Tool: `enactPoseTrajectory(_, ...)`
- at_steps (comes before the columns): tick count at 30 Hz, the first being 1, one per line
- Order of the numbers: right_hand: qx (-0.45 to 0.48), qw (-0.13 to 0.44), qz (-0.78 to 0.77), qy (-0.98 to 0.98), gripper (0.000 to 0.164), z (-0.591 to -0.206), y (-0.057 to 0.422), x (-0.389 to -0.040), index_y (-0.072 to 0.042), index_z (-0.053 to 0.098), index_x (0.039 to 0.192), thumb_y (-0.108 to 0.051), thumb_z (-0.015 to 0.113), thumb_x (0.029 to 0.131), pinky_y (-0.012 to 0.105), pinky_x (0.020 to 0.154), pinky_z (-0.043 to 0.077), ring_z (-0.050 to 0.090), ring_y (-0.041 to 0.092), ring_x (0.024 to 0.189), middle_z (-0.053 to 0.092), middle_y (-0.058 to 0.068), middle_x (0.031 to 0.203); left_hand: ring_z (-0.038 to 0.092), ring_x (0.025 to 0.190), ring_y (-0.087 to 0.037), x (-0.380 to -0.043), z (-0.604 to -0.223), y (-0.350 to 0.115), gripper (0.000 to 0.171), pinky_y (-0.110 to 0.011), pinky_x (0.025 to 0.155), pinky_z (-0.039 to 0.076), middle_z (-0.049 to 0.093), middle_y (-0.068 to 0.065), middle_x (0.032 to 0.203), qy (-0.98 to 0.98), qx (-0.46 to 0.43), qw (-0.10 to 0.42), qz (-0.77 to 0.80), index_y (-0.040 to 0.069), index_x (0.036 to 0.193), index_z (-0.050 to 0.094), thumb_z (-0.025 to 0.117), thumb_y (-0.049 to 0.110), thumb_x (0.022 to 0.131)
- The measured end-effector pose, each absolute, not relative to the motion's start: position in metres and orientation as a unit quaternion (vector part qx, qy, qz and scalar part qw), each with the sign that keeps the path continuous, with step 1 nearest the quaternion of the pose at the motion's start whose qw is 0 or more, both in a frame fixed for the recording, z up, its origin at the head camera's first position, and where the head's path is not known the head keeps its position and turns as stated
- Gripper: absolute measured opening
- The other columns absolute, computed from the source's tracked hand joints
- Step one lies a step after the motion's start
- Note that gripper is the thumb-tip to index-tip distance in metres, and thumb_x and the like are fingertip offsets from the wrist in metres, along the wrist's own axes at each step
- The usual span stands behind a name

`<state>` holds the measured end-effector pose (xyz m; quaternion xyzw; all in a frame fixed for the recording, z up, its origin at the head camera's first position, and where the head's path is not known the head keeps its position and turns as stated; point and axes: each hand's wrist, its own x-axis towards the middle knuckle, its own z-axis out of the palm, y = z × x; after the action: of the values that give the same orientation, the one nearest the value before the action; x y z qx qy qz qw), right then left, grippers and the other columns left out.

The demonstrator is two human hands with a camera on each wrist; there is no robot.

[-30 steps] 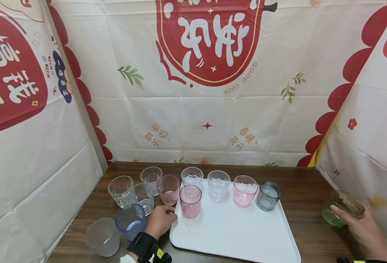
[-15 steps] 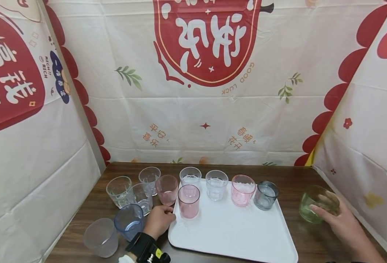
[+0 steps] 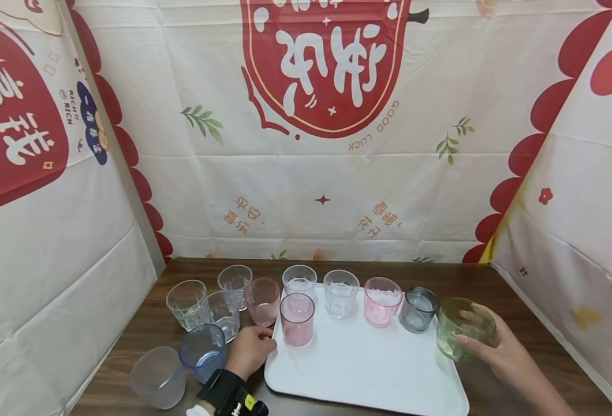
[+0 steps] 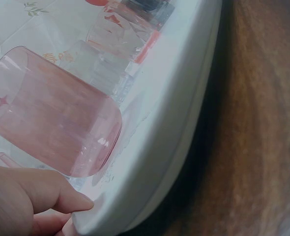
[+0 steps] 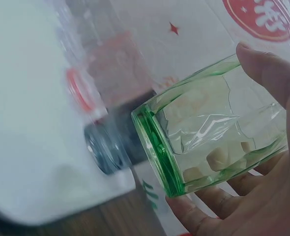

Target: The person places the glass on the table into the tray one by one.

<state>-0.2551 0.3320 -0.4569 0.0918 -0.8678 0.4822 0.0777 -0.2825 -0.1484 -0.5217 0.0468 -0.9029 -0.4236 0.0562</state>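
My right hand (image 3: 498, 346) holds a green glass (image 3: 462, 332) between thumb and fingers, over the right edge of the white tray (image 3: 373, 370). In the right wrist view the green glass (image 5: 209, 128) has a thick base and faceted sides. My left hand (image 3: 251, 349) pinches the tray's left edge; in the left wrist view thumb and fingers of that hand (image 4: 32, 196) grip the corner. A pink glass (image 3: 298, 323) stands on the tray right beside it. Along the tray's back stand two clear glasses (image 3: 341, 297), a light pink glass (image 3: 382, 306) and a grey glass (image 3: 417, 312).
Left of the tray, on the wooden table (image 3: 462, 277), stand several more glasses: a blue glass (image 3: 202, 355), a frosted glass (image 3: 157, 381), a dusky pink glass (image 3: 262, 303) and clear glasses (image 3: 183, 303). White printed cloth (image 3: 337, 202) encloses the table at the back and both sides.
My right hand has carried the green glass leftward from the table's right side to the tray's right edge. The left hand stays on the tray edge, and the other glasses stand as before.
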Motion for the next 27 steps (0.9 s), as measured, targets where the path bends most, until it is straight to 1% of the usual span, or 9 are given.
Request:
enactPoseTrajectory(3,0.079,0.05,0.482,-0.871,0.08,-0.455,0.318,-0.255,0.009,0.016,0.153,-0.012,0.069,0.096,0.018,0.08,0.051,0.048,-0.014,0.108,0.053,0.018,0.141,0.053,0.066,-0.014,-0.283,-0.521,-0.149,0.014,-0.031,0.061,0.043,0.068,0.001,0.077,-0.903,0.046,0.057,-0.424,0.008,0.088,0.077,0.07,0.011,0.076)
enactPoseTrajectory(5,0.065,0.029,0.478,-0.875,0.083,-0.454,0.309,-0.255,0.008,0.014,0.154,-0.017,0.069,0.096,0.026,0.084,0.054,0.054,0.002,0.117,0.043,0.034,0.145,0.054,0.067,-0.014,-0.283,-0.521,-0.149,0.015,-0.031,0.062,0.043,0.069,0.001,0.078,-0.903,0.046,0.056,-0.424,0.008,0.089,0.077,0.07,0.011,0.076)
enactPoseTrajectory(7,0.052,0.01,0.474,-0.879,0.087,-0.453,0.299,-0.254,0.007,0.013,0.155,-0.021,0.07,0.096,0.04,0.092,0.054,0.053,0.024,0.126,0.039,0.036,0.147,0.054,0.067,-0.014,-0.283,-0.522,-0.149,0.015,-0.031,0.062,0.044,0.069,0.001,0.078,-0.902,0.046,0.055,-0.425,0.008,0.09,0.077,0.071,0.011,0.076)
enactPoseTrajectory(9,0.037,-0.013,0.471,-0.881,0.091,-0.451,0.29,-0.255,0.005,0.012,0.156,-0.026,0.071,0.095,0.057,0.099,0.048,0.043,0.046,0.133,0.035,0.035,0.15,0.054,0.067,-0.014,-0.283,-0.522,-0.149,0.016,-0.031,0.062,0.044,0.068,0.001,0.078,-0.902,0.047,0.054,-0.426,0.008,0.09,0.078,0.071,0.011,0.076)
enactPoseTrajectory(10,0.031,-0.024,0.471,-0.881,0.092,-0.45,0.285,-0.255,0.003,0.011,0.157,-0.028,0.071,0.095,0.063,0.101,0.044,0.039,0.051,0.135,0.033,0.035,0.151,0.054,0.067,-0.014,-0.283,-0.522,-0.149,0.016,-0.031,0.061,0.043,0.067,0.001,0.077,-0.902,0.047,0.054,-0.426,0.008,0.09,0.078,0.071,0.011,0.076)
enactPoseTrajectory(11,0.027,-0.031,0.472,-0.88,0.093,-0.449,0.28,-0.255,0.002,0.011,0.157,-0.029,0.072,0.094,0.068,0.102,0.04,0.036,0.053,0.136,0.032,0.034,0.152,0.053,0.067,-0.014,-0.283,-0.522,-0.149,0.016,-0.031,0.061,0.043,0.067,0.001,0.077,-0.902,0.047,0.053,-0.426,0.008,0.091,0.078,0.071,0.011,0.076)
enactPoseTrajectory(14,0.017,-0.06,0.475,-0.878,0.097,-0.448,0.266,-0.257,-0.002,0.011,0.158,-0.034,0.073,0.092,0.072,0.103,0.035,0.032,0.052,0.139,0.029,0.031,0.155,0.053,0.067,-0.014,-0.283,-0.521,-0.149,0.017,-0.031,0.061,0.043,0.066,0.001,0.076,-0.901,0.049,0.051,-0.428,0.007,0.091,0.078,0.07,0.012,0.076)
enactPoseTrajectory(20,0.038,-0.068,0.499,-0.863,0.096,-0.455,0.238,-0.264,-0.008,0.018,0.158,-0.033,0.078,0.088,0.072,0.107,0.031,0.033,0.047,0.142,0.034,0.025,0.155,0.054,0.068,-0.014,-0.283,-0.52,-0.15,0.018,-0.031,0.062,0.044,0.068,0.0,0.079,-0.902,0.05,0.053,-0.426,0.007,0.091,0.078,0.07,0.012,0.076)
enactPoseTrajectory(27,0.073,-0.061,0.532,-0.841,0.097,-0.461,0.215,-0.276,-0.01,0.021,0.158,-0.029,0.082,0.085,0.067,0.112,0.027,0.028,0.046,0.146,0.033,0.023,0.157,0.052,0.067,-0.014,-0.284,-0.522,-0.148,0.018,-0.03,0.061,0.042,0.065,0.002,0.075,-0.901,0.05,0.05,-0.427,0.007,0.091,0.078,0.07,0.012,0.075)
